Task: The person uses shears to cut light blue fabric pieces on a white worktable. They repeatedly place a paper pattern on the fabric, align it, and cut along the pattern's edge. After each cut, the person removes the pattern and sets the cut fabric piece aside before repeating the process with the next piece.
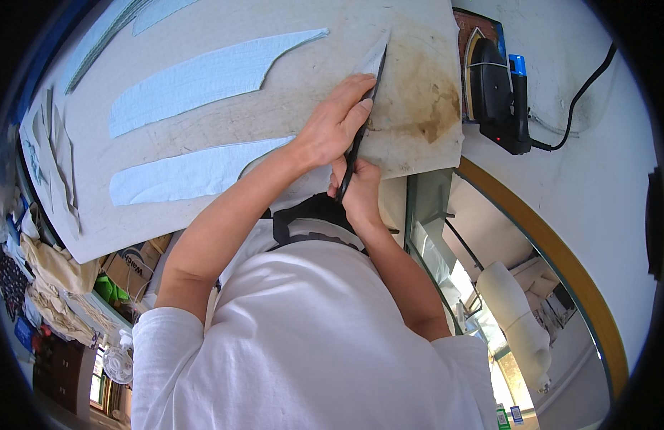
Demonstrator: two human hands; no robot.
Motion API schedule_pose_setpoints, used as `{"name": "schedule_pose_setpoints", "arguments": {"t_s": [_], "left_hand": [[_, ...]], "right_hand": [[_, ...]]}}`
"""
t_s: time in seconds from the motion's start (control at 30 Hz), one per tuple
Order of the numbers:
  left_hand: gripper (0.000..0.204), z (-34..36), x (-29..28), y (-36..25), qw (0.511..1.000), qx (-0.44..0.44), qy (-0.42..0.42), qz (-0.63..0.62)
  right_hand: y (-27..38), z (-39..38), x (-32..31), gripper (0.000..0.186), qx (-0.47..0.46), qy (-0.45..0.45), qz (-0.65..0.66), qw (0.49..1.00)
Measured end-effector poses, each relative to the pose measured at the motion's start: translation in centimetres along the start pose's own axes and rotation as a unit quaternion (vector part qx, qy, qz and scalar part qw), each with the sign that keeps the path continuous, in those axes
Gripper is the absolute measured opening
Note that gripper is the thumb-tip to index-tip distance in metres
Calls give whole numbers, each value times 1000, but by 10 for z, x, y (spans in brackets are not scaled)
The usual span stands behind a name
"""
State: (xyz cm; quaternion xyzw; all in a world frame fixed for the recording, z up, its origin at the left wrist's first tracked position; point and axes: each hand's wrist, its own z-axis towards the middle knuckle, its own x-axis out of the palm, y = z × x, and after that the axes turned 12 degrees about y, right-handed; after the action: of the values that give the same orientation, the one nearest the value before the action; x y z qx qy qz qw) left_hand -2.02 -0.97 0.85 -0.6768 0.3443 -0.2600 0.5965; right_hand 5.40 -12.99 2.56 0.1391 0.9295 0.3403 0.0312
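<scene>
Large black-handled scissors point away from me over the table's near right part. My right hand is closed round their handles near the table's front edge. Higher up, my left hand lies along the scissors, its fingers and thumb together at the blades. Past its fingertips a pale pointed shape runs beside the dark blade edge; I cannot tell whether it is the blade's face or cloth. Left of my hands lie two light blue cut fabric pieces, a far one and a near one, partly behind my left forearm.
More blue fabric, a stack, lies at the far left of the cloth-covered table. Pale strips hang near its left edge. A black iron with a cord stands at the right. Lower right is a dress form.
</scene>
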Motion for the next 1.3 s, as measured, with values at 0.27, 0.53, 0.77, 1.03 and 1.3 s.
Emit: {"name": "schedule_pose_setpoints", "arguments": {"t_s": [0.27, 0.53, 0.77, 1.03, 1.3], "left_hand": [[48, 0, -1, -4, 1000, -11, 2, 20], [48, 1, -1, -1, 1000, -7, 2, 19], [48, 0, -3, -4, 1000, -14, 4, -9], [48, 0, -4, -4, 1000, -17, 6, -2], [48, 0, -4, -5, 1000, -22, 9, 0]], "right_hand": [[-4, 2, 6, 41, -10, 5, 62, 998], [5, 4, 4, 39, 5, 4, 77, 997], [13, 9, 5, 29, 18, -8, 35, 999], [14, 9, 5, 29, 12, -10, 33, 999], [12, 12, 4, 28, -8, 6, 40, 999]]}}
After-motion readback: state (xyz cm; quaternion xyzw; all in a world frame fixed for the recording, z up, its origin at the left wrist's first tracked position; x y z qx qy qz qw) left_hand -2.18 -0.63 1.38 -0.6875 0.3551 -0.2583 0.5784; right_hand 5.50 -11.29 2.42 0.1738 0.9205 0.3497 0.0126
